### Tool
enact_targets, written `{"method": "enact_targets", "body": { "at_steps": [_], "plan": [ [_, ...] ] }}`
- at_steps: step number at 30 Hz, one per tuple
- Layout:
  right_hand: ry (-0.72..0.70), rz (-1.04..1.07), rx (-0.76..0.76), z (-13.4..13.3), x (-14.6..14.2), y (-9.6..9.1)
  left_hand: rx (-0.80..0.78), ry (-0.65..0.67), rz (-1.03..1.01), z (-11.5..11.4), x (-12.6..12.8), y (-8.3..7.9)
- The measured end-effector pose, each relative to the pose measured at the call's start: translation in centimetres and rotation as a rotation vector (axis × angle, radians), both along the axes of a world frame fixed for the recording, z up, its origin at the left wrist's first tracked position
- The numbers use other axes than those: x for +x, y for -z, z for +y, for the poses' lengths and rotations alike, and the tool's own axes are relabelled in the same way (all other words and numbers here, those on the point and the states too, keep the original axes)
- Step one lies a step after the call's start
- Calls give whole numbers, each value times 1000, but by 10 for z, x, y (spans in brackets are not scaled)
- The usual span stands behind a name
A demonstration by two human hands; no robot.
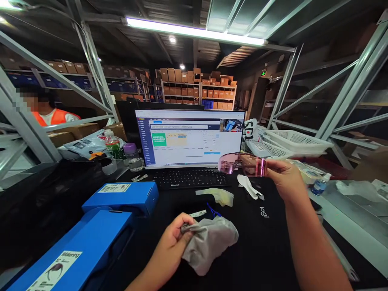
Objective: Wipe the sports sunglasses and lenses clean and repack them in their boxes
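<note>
My left hand (176, 238) pinches the edge of a grey cloth pouch (212, 240), which bulges a little over the black desk mat. A blue drawstring (213, 210) sticks out at the pouch's far side, next to a small white label strip (198, 214). Raised on the right, my right hand (285, 178) grips one end of pink-tinted wraparound glasses (239, 163). The glasses hang in front of the lower right of the monitor, apart from the pouch. A crumpled translucent wrapper (218, 196) lies between the pouch and the keyboard.
Two blue boxes (91, 238) lie at the left. A monitor (190, 139) stands behind a black keyboard (190, 178). White baskets (298, 141), a spray bottle (320, 184) and a white spoon-shaped item (249, 186) are at the right. Far left, a person in an orange vest (59, 117).
</note>
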State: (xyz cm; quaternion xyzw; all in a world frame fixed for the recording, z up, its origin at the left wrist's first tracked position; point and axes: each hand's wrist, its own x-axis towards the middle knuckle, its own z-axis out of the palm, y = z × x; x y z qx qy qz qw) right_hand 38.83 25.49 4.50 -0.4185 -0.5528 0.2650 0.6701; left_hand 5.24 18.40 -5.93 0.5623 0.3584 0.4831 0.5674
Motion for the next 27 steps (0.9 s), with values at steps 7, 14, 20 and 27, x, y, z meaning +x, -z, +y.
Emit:
{"method": "enact_targets", "body": {
  "at_steps": [7, 14, 20, 27],
  "plan": [
    [-108, -74, -36, 7, -35, 15, 98, -3, -128, -5, 14, 14],
    [-89, -143, 18, 5, -55, 24, 281, 110, 181, -4, 4, 11],
    [-28, -227, 31, 6, -59, 28, 514, -142, 1228, -4, 2, 16],
    [-38, -276, 26, 6, -70, 34, 649, -263, 1117, -14, -6, -3]
  ]
}}
